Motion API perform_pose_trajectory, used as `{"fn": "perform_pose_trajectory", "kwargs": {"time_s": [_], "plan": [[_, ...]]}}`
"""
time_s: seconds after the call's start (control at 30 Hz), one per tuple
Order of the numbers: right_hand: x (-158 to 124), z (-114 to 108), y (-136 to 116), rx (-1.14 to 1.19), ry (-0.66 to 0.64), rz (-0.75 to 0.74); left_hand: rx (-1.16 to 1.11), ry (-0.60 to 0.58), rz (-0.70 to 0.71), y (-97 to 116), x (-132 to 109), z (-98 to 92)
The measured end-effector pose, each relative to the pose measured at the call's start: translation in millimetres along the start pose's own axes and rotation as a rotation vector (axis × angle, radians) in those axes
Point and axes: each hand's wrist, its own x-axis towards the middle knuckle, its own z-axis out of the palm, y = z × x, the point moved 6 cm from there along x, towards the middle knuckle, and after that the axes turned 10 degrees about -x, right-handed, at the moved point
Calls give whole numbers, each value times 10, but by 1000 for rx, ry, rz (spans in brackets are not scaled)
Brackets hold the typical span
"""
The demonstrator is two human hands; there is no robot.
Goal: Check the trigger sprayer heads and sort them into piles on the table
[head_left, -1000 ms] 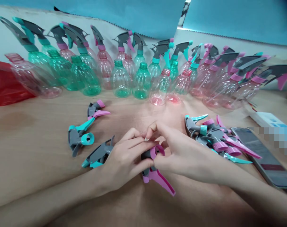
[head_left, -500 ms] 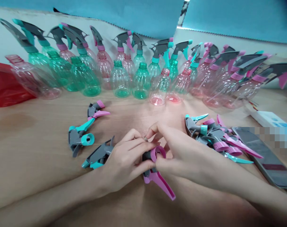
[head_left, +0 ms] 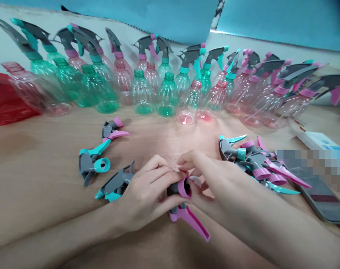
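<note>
Wood-toned tabletop (head_left: pixel 155 130), spray bottles (head_left: pixel 143 93) lined along the back; at front centre the left hand (head_left: pixel 147 186) grips a grey-and-pink trigger sprayer head (head_left: pixel 174 189). Right hand (head_left: pixel 210 177) pinches a whitish disc (head_left: pixel 196 181), probably a gasket, at the pink collar (head_left: pixel 183 188): apparently seating or removal, direction unclear. Next move likely calls for steady collar, squared disc.

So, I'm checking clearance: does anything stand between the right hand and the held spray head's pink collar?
A small whitish piece shows at the open end of the pink collar, by the right hand; nothing else visible intervenes.
</note>
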Motion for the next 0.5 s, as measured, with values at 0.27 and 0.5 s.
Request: {"fn": "perform_pose_trajectory", "kwargs": {"time_s": [0.27, 0.5], "plan": [[74, -62, 262, 124, -33, 67, 6, 24, -94, -72, -9, -6], [133, -257, 191, 136, 53, 114, -15, 16, -134, -70, 10, -9]]}}
